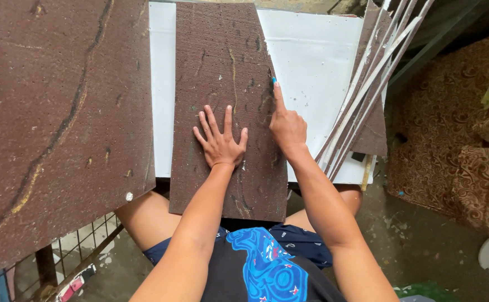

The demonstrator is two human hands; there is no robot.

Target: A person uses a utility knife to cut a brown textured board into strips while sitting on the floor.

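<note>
While both forearms reach forward over the knees, the left hand (220, 142) lies palm-down on the brown panel (225, 72), its fingers spread wide and flat, gripping nothing. The panel runs lengthwise under that palm, its near end over the lap and its far end well beyond the fingertips. Just right of the left thumb, the right hand (287, 127) rests at the panel's right edge, index finger stretched straight ahead, the other fingers curled in; something small and blue (274, 80) shows at the fingertip, too small to identify. Under the panel lies a white board (317, 61). Right of the right hand lean thin strips (367, 84); left of the left fingers sits a larger brown slab (54, 112).
</note>
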